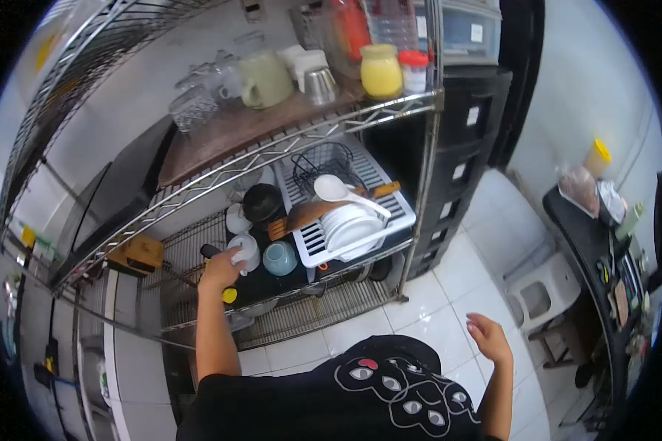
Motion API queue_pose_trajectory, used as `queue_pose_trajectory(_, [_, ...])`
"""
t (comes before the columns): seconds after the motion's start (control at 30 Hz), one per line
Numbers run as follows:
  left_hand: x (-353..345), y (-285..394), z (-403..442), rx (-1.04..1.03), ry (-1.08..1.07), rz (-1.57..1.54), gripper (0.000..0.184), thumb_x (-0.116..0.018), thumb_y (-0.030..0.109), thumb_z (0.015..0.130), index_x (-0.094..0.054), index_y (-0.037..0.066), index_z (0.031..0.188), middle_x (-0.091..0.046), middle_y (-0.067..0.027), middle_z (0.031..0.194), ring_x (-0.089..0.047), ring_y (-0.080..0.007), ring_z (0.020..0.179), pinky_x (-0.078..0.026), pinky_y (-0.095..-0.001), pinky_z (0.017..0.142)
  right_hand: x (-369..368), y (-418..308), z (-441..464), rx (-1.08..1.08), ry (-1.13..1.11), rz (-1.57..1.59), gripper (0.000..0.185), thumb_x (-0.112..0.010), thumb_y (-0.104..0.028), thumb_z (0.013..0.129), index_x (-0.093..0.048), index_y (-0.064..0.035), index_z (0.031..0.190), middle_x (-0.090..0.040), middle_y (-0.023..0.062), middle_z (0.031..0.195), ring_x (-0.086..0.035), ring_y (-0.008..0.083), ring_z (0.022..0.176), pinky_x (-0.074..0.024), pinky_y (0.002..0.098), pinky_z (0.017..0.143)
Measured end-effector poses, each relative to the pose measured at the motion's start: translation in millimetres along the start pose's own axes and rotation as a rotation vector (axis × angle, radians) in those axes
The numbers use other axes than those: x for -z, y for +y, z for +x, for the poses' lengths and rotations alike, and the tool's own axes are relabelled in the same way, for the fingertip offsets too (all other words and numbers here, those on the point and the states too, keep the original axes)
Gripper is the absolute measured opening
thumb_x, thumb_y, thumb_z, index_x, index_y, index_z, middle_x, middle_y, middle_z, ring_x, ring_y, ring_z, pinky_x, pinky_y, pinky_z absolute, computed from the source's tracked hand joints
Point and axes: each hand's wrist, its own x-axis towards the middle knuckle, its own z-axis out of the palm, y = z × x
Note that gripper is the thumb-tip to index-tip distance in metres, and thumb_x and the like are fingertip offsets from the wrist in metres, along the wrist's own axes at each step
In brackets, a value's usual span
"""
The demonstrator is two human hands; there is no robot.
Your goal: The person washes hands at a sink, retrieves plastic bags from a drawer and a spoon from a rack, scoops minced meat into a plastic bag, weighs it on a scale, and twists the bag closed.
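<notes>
My left hand reaches to the lower shelf, its fingers closed at the near side of a white mug. Right beside that mug sits a light blue bowl-like cup. Behind them are another white cup and a dark pot or bowl. A yellow round object lies just under my left wrist. My right hand hangs over the tiled floor on the right, holding nothing, with its fingers loosely apart.
A white dish rack holds plates, a white ladle and a wooden spatula. Glassware, a green pitcher and a yellow jar stand on the upper shelf. Black drawers and a white stool are to the right.
</notes>
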Motion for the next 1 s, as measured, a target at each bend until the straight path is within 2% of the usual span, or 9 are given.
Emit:
queue_pose_trajectory(0.1, [23,79,-19,-0.330,0.085,-0.145,0.041,-0.061,0.020,0.081,-0.053,0.008,0.120,-0.060,-0.0206,0.107,-0.056,-0.0351,0.102,-0.044,-0.0368,0.088,27,18,-11,-0.030,0.044,0.023,0.030,-0.058,-0.014,0.083,-0.058,-0.0007,0.110,-0.065,0.0144,0.090,-0.063,0.0211,0.084,-0.0486,0.0305,0.074])
queue_pose_trajectory(0.2, [58,153,-48,-0.433,0.052,-0.334,0.041,-0.062,0.013,0.080,-0.052,0.007,0.120,-0.060,-0.0193,0.108,-0.059,-0.0306,0.100,-0.046,-0.0346,0.084,49,32,-18,-0.031,0.100,0.037,0.030,-0.057,-0.015,0.083,-0.057,-0.0004,0.110,-0.065,0.0151,0.090,-0.063,0.0219,0.084,-0.0487,0.0308,0.075])
queue_pose_trajectory(0.3, [65,181,-56,-0.586,0.066,-0.384,0.045,-0.064,0.008,0.078,-0.051,0.005,0.121,-0.061,-0.0175,0.107,-0.060,-0.0253,0.099,-0.047,-0.0327,0.080,65,35,-26,-0.053,0.168,0.036,0.031,-0.057,-0.015,0.083,-0.057,-0.0003,0.111,-0.065,0.0164,0.092,-0.063,0.0227,0.086,-0.0487,0.0316,0.076])
queue_pose_trajectory(0.5, [74,224,-70,-0.553,0.045,-0.322,0.044,-0.062,-0.001,0.074,-0.054,0.002,0.117,-0.061,-0.0136,0.105,-0.059,-0.0170,0.092,-0.045,-0.0283,0.081,79,64,-48,-0.049,0.215,-0.072,0.034,-0.058,-0.021,0.083,-0.057,-0.0022,0.112,-0.063,0.0188,0.102,-0.062,0.0276,0.092,-0.0476,0.0353,0.081])
queue_pose_trajectory(0.57, [65,242,-71,-0.616,0.051,-0.338,0.043,-0.059,-0.005,0.074,-0.053,-0.001,0.117,-0.061,-0.0138,0.105,-0.058,-0.0173,0.095,-0.045,-0.0287,0.082,85,62,-60,-0.152,0.178,-0.057,0.035,-0.056,-0.024,0.084,-0.057,-0.0031,0.113,-0.062,0.0186,0.103,-0.061,0.0299,0.093,-0.0470,0.0367,0.083])
queue_pose_trajectory(0.67, [41,249,-61,-0.516,-0.130,-0.519,0.043,-0.056,-0.008,0.074,-0.053,-0.002,0.116,-0.061,-0.0150,0.107,-0.058,-0.0193,0.098,-0.045,-0.0299,0.084,95,65,-85,-0.216,0.205,-0.085,0.036,-0.056,-0.024,0.085,-0.055,-0.0037,0.115,-0.064,0.0176,0.099,-0.062,0.0280,0.090,-0.0484,0.0362,0.079])
queue_pose_trajectory(0.77, [34,273,-70,-0.721,-0.140,-0.468,0.045,-0.055,-0.010,0.073,-0.053,-0.002,0.116,-0.060,-0.0162,0.109,-0.057,-0.0212,0.100,-0.045,-0.0320,0.086,104,72,-100,-0.269,0.207,-0.091,0.036,-0.056,-0.025,0.085,-0.055,-0.0040,0.115,-0.063,0.0184,0.101,-0.061,0.0299,0.090,-0.0479,0.0372,0.080])
queue_pose_trajectory(0.9, [15,297,-58,-0.864,-0.094,-0.420,0.043,-0.059,-0.004,0.071,-0.054,-0.001,0.114,-0.061,-0.0160,0.106,-0.060,-0.0235,0.094,-0.046,-0.0329,0.082,115,84,-121,-0.266,0.236,-0.092,0.036,-0.055,-0.026,0.085,-0.056,-0.0038,0.113,-0.061,0.0200,0.104,-0.060,0.0328,0.094,-0.0466,0.0375,0.083])
queue_pose_trajectory(1.0, [18,337,-67,-0.931,0.006,-0.337,0.039,-0.063,0.006,0.074,-0.057,0.003,0.112,-0.063,-0.0158,0.100,-0.061,-0.0256,0.089,-0.046,-0.0322,0.079,120,91,-134,-0.289,0.273,-0.072,0.035,-0.058,-0.023,0.083,-0.057,-0.0029,0.112,-0.063,0.0184,0.100,-0.062,0.0296,0.092,-0.0478,0.0356,0.080])
